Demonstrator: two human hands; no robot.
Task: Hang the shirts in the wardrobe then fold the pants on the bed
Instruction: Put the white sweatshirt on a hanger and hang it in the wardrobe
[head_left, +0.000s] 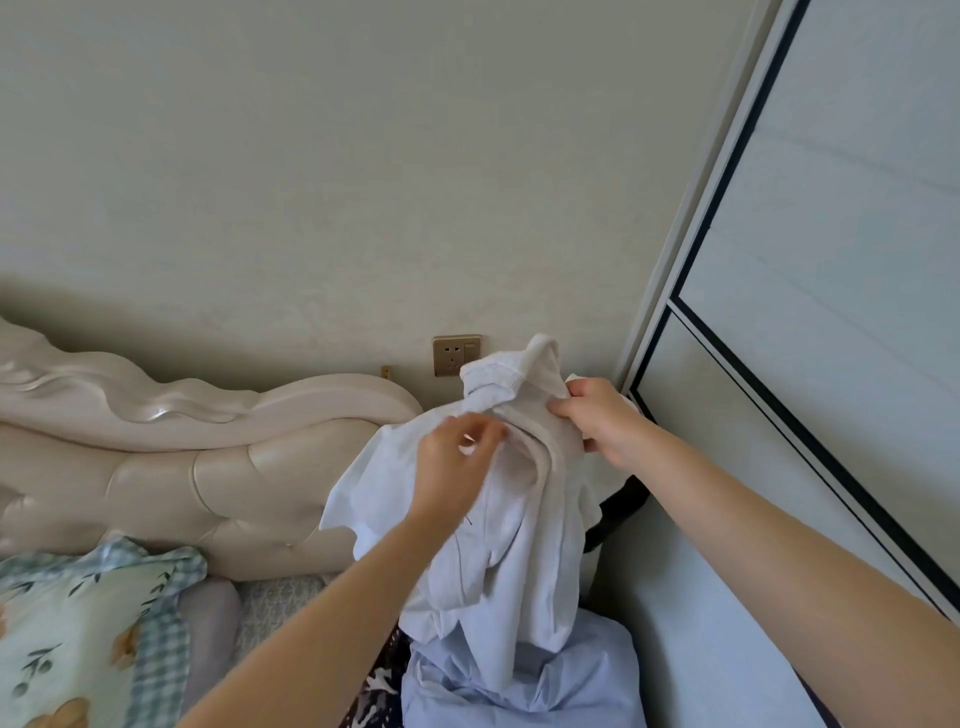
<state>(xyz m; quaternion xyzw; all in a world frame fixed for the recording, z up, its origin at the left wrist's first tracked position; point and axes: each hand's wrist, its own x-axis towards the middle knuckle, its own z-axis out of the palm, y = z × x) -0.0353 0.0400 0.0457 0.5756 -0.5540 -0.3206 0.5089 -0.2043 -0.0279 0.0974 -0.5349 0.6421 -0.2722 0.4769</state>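
Note:
I hold a white polo shirt (498, 561) up in the air in front of the wall, its ribbed collar (506, 374) at the top. My right hand (602, 421) grips the shirt at its right shoulder, just below the collar. My left hand (457, 457) pinches the cloth near the neck opening on the left side. A black hanger (618, 506) sticks out from under the shirt's right side. Below the shirt lies a light blue garment (524, 686) on the bed, with a dark patterned piece (379, 686) beside it.
The wardrobe (810, 322) with pale sliding doors and black frame lines stands at the right. A cream padded headboard (197, 457) runs along the wall at the left, with a floral pillow (83, 623) below it. A wall socket (457, 355) sits behind the shirt.

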